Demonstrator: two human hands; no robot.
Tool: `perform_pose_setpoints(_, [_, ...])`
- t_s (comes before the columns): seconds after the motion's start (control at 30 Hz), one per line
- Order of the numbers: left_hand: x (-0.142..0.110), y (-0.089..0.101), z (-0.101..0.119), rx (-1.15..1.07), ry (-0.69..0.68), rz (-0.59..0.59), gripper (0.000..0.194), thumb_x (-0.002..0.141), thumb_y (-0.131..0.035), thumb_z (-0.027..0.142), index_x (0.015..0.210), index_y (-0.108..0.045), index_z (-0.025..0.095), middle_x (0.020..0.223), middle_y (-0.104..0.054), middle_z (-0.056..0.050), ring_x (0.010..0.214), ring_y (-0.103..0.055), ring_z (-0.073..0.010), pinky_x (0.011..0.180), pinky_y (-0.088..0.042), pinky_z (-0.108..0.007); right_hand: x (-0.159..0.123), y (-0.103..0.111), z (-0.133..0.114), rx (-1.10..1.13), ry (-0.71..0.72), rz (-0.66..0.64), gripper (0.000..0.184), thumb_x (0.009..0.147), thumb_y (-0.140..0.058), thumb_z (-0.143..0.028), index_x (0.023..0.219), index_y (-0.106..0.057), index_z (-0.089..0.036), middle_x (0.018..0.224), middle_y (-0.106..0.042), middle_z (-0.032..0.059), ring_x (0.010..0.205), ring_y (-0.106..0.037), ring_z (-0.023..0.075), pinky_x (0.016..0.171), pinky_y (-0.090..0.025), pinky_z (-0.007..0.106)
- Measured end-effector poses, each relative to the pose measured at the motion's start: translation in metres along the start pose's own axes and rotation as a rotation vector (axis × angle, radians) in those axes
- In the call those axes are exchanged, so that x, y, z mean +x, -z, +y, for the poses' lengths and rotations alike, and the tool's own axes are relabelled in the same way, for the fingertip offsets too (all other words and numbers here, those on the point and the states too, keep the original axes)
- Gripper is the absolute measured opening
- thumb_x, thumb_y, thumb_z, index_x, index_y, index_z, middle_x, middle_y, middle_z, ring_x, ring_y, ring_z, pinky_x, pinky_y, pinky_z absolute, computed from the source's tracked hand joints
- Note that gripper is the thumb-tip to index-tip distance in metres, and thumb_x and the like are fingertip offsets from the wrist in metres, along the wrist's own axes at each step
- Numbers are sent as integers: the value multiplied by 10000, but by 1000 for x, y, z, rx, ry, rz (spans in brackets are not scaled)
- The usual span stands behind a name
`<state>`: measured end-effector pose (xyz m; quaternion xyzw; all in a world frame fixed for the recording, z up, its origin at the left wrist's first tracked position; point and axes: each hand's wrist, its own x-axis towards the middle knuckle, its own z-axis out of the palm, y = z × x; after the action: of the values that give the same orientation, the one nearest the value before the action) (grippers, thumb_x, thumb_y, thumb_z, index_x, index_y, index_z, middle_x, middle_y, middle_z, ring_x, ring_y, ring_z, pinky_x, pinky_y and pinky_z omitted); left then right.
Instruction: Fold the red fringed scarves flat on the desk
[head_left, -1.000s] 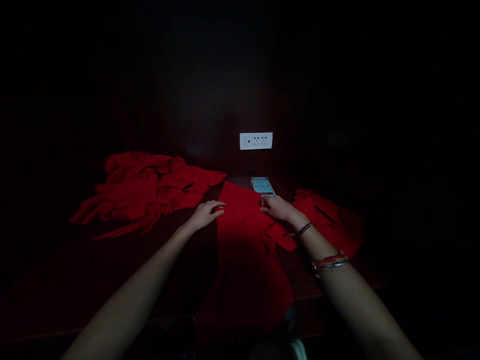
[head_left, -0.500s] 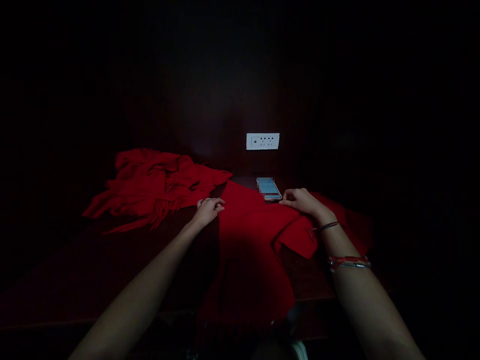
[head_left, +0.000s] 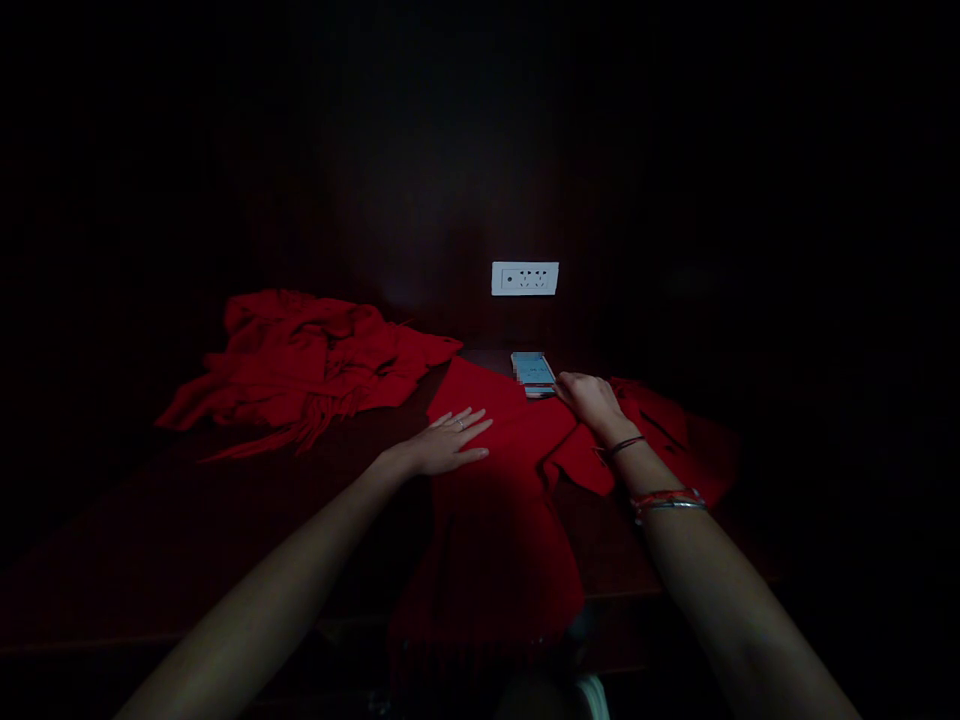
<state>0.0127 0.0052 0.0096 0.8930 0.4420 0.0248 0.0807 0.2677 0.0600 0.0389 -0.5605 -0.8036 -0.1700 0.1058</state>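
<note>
Two bare hands on one red scarf (head_left: 487, 520), from where I'm standing. Left hand (head_left: 448, 445): fingers spread, palm down on the cloth, nothing clamped; reads as holding it flat so it can't slide. Right hand (head_left: 594, 400): fingers curled at the scarf's far right edge; can't tell if cloth is pinched. Wide spacing probably keeps the span between them taut.

Scarf lies under the left palm, runs toward the person, fringed end apparently over the table's (head_left: 626, 555) near edge; likely just too long to fit. Phone (head_left: 534, 370), screen lit, sits just beside the right fingertips, probably there to stay readable. Crumpled red pile (head_left: 292, 360) left of the left hand, more red cloth (head_left: 679, 435) right of the right wrist; both look parked aside. Wall socket (head_left: 525, 279) beyond the phone.
</note>
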Motion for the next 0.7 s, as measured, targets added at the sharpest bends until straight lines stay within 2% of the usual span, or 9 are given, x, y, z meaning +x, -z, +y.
perform_pose_setpoints(0.13, [2, -1, -4, -18, -10, 20, 549, 799, -272, 506, 1276, -189, 248, 1352, -111, -55, 1229, -62, -202, 966, -101, -390, 1, 2, 2, 26, 10, -35, 305, 825, -312, -330, 920, -547, -159, 894, -579, 96, 775, -532, 159, 638, -348, 229])
perform_pose_setpoints(0.23, [3, -1, -6, -25, 4, 36, 543, 795, -279, 509, 1271, -204, 258, 1350, -128, -47, 1229, -65, -202, 966, -100, -391, -3, 14, -6, 126, 114, -35, 290, 800, -381, -328, 936, -562, -147, 932, -558, 103, 847, -507, 170, 711, -350, 251])
perform_pose_setpoints(0.33, [2, 0, -9, -10, 31, 33, 546, 797, -275, 506, 1274, -199, 250, 1349, -135, -47, 1230, -58, -197, 969, -93, -387, -19, 32, -21, 352, 276, -3, 354, 793, -385, -378, 1055, -510, -176, 1050, -512, 87, 963, -458, 168, 811, -332, 279])
perform_pose_setpoints(0.37, [2, 0, -10, -6, 31, 32, 546, 798, -273, 504, 1275, -195, 249, 1349, -133, -46, 1230, -57, -195, 970, -92, -383, -27, 36, -26, 425, 337, -40, 394, 792, -377, -401, 1110, -468, -189, 1095, -490, 80, 1000, -439, 163, 838, -324, 283])
perform_pose_setpoints(0.43, [0, 2, -12, -1, 20, 30, 545, 800, -269, 502, 1278, -183, 252, 1351, -124, -41, 1231, -56, -189, 972, -92, -375, -46, 39, -35, 496, 419, -205, 503, 767, -386, -459, 1204, -368, -209, 1188, -428, 77, 1078, -385, 173, 885, -299, 307])
perform_pose_setpoints(0.53, [0, 2, -14, 6, 10, 19, 547, 802, -268, 498, 1280, -176, 248, 1352, -118, -41, 1230, -60, -186, 973, -90, -371, -73, 32, -36, 441, 366, -456, 665, 694, -429, -548, 1264, -252, -255, 1304, -282, 69, 1186, -227, 253, 932, -219, 426])
perform_pose_setpoints(0.6, [1, 1, -16, 6, 7, 16, 552, 800, -268, 501, 1280, -178, 243, 1351, -122, -46, 1230, -62, -187, 972, -89, -376, -85, 24, -28, 399, 314, -500, 657, 692, -411, -566, 1264, -227, -301, 1335, -214, 41, 1212, -131, 281, 938, -147, 494])
perform_pose_setpoints(0.7, [2, -2, -18, -10, -2, 38, 550, 795, -279, 506, 1274, -199, 247, 1347, -150, -48, 1229, -81, -192, 970, -100, -385, -93, 14, -16, 373, 319, -436, 560, 745, -351, -534, 1253, -234, -330, 1335, -216, 17, 1219, -124, 248, 948, -107, 496])
